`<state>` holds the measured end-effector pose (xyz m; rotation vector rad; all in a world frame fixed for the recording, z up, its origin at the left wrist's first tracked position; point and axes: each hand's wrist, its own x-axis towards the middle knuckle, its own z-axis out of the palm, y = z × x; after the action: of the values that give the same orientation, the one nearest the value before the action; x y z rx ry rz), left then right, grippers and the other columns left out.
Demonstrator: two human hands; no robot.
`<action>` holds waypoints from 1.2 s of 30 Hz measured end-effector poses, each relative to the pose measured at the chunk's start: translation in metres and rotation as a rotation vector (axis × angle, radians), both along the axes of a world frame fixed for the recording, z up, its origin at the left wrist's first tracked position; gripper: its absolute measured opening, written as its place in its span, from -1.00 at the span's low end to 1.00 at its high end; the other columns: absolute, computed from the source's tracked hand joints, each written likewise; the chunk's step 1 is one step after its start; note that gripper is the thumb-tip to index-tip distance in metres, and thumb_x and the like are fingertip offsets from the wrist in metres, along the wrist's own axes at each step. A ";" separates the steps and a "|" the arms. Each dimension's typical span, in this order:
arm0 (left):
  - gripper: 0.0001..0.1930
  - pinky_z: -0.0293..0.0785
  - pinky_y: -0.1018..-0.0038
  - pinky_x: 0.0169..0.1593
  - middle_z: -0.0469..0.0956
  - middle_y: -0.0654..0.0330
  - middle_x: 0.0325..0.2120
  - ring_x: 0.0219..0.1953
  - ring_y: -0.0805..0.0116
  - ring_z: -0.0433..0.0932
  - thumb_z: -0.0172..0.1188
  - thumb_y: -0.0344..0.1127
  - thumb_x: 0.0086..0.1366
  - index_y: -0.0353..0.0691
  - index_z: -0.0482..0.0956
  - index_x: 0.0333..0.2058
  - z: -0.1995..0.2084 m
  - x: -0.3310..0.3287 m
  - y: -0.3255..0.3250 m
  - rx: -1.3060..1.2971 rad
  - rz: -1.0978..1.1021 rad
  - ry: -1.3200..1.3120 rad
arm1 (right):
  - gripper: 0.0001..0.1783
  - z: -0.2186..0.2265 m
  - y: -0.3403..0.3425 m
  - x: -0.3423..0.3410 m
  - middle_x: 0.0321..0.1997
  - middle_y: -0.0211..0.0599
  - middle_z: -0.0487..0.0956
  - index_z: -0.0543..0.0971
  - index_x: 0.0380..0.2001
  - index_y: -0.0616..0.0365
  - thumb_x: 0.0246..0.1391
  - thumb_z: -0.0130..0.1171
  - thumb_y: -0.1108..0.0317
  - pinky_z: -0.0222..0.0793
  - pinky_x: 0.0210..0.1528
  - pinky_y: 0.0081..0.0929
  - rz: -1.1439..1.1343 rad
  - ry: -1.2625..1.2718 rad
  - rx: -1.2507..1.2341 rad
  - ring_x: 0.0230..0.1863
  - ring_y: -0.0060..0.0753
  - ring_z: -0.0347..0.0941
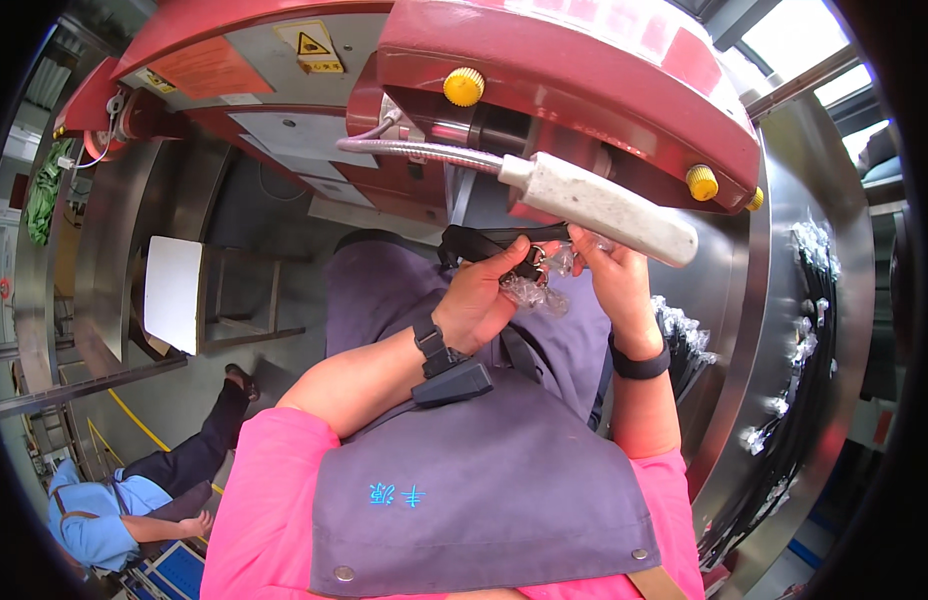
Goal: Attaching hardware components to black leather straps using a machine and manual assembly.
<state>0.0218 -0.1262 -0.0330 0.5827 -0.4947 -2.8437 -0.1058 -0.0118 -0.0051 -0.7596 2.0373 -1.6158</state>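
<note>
Apron: a grey-purple apron [464, 470] covered the wearer's front, nearest the viewpoint, below the hands.
Left hand: the left hand [476, 300] pinched the work between thumb and fingers, beside the buckle.
Right hand: the right hand [621, 285] had its thumb and fingertips closed on the other end of the same piece.
Strap: the black strap [484, 243] lay between the two hands, above the wearer's lap and in front of the machine; a metal buckle [538, 258] showed near its middle, with crumpled clear plastic [534, 296] hanging about it.
Stage of the work: handling appeared to be under way on this one piece; the wrapping remained about the hardware, and no part of the strap was seen seated in the machine. Whether the piece was finished could not be told.
Pale bar: a pale bar-shaped fitting [609, 210] on a flexible metal hose [424, 150] stood just above the right hand.
Machine: the red machine [564, 50] rose beyond, with yellow knobs [464, 87].
Batch: more wrapped straps [819, 290] lay on the steel bench [846, 350] at right; whether done or waiting was unclear.
Background: a white-topped stool [174, 293] and, farther off, a blue-shirted co-worker [104, 525] appeared at left.
</note>
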 end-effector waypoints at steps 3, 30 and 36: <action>-0.80 0.42 0.44 -0.12 0.56 0.22 -0.24 -0.27 0.43 0.49 0.10 -0.31 0.33 -0.22 0.50 -0.12 0.001 -0.001 0.001 -0.003 0.008 -0.003 | -0.80 -0.009 0.004 -0.008 -0.45 -0.41 0.50 0.52 -0.20 0.29 0.14 0.18 0.42 0.27 -0.55 -0.64 0.073 -0.036 0.004 -0.55 -0.63 0.35; -0.72 0.47 0.41 -0.12 0.58 0.06 -0.16 -0.17 0.36 0.56 0.11 -0.34 0.32 -0.25 0.45 -0.02 -0.004 -0.005 0.006 -0.035 0.012 0.053 | -0.77 -0.025 0.017 -0.003 -0.29 -0.48 0.56 0.58 -0.13 0.20 0.11 0.16 0.52 0.34 -0.30 -0.66 0.012 -0.022 -0.179 -0.32 -0.70 0.39; -0.79 0.45 0.41 -0.16 0.56 0.18 -0.29 -0.28 0.35 0.52 0.14 -0.34 0.30 -0.25 0.49 -0.12 -0.002 -0.006 0.006 -0.035 0.037 0.013 | -0.82 -0.017 0.009 0.003 -0.35 -0.38 0.61 0.57 -0.24 0.34 0.07 0.08 0.58 0.40 -0.28 -0.57 -0.047 0.020 -0.145 -0.34 -0.59 0.48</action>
<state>0.0158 -0.1207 -0.0347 0.5613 -0.5248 -2.7967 -0.1032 -0.0030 -0.0226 -0.7859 1.9818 -1.8047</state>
